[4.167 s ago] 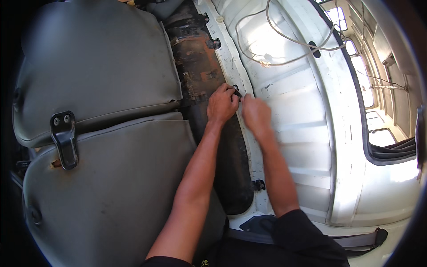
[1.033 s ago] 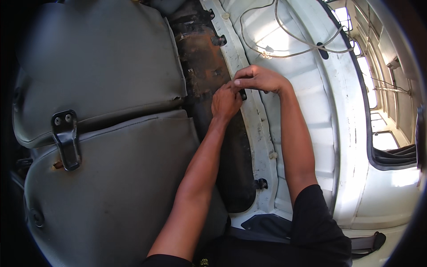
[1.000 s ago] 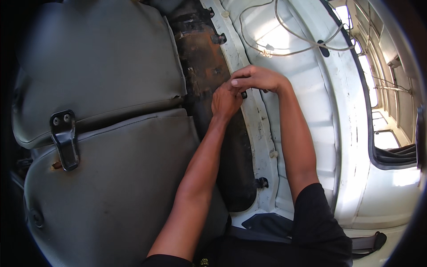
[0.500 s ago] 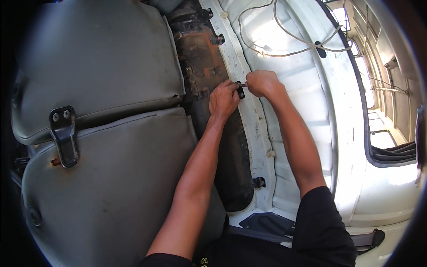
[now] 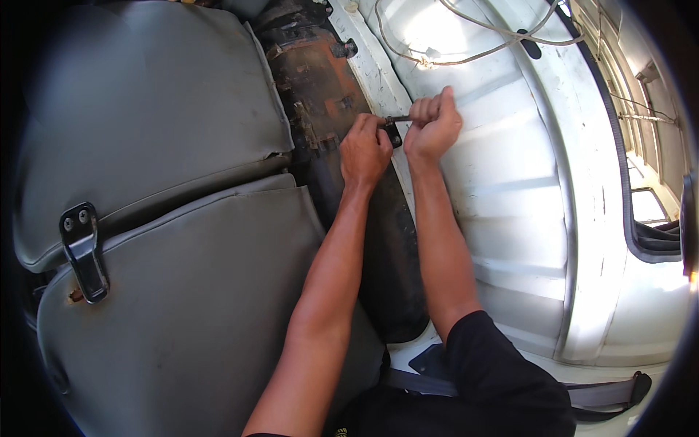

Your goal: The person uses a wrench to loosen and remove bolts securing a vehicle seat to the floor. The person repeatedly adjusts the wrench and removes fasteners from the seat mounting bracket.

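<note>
Noted thin dark tool [image 5: 399,118] clenched in fingers of right hand [image 5: 435,125], just beside black bracket [image 5: 393,134] on white ledge [image 5: 373,71]. Found left hand [image 5: 365,149] at tool's other end, fingers curled; cannot tell whether gripping.

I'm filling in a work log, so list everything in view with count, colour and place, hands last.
Slim rod-like metal tool: one, dark, between the hands
Small metal tabs: at least two, black, one beside the hands, one farther up
Long rust-stained metal panel: one, dark brown, centre
Padded vinyl seat sections: two, grey, left
Flat metal bracket with two screw heads: one, black, far left
Ribbed sheet-metal panel: one, white, right of the hands
Thin looped cable: apparently one, pale, top
Flat strap: one, grey, lower right
Left hand: one, bare, centre
Right hand: one, bare, gripping the tool
</note>
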The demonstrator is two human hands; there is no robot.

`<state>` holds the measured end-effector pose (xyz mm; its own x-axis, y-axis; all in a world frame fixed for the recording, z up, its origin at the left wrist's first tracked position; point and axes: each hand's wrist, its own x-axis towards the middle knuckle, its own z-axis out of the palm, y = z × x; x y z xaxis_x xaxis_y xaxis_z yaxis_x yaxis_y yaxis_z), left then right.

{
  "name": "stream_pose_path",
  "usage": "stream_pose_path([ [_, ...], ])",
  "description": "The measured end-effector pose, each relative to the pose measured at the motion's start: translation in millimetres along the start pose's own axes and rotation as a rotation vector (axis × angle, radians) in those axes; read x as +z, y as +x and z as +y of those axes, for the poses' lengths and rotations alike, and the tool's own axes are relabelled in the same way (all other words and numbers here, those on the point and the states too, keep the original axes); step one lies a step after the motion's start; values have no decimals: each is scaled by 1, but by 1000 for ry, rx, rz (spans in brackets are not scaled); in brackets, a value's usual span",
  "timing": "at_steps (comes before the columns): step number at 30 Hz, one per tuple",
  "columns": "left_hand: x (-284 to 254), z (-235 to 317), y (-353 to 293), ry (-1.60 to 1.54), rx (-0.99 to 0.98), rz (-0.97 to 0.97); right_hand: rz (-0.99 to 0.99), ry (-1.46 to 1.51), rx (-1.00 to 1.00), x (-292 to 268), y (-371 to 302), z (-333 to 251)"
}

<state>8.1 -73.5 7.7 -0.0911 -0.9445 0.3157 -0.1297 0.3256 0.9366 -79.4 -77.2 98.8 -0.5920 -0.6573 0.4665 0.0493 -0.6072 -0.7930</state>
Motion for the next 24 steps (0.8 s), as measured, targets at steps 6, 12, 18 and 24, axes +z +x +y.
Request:
stream_pose_path([
  [6,2,-8,2,94,75,4,5,-399,343,38,47,14],
  [12,2,-5,1,120,66,-29,-302,-626,681,49,93,54],
  [18,0,-6,-3,125,78,-48,-262,-743,693,41,96,106],
  [24,5,2,-2,101,108,-100,-327,-1071,414,6,120,148],
])
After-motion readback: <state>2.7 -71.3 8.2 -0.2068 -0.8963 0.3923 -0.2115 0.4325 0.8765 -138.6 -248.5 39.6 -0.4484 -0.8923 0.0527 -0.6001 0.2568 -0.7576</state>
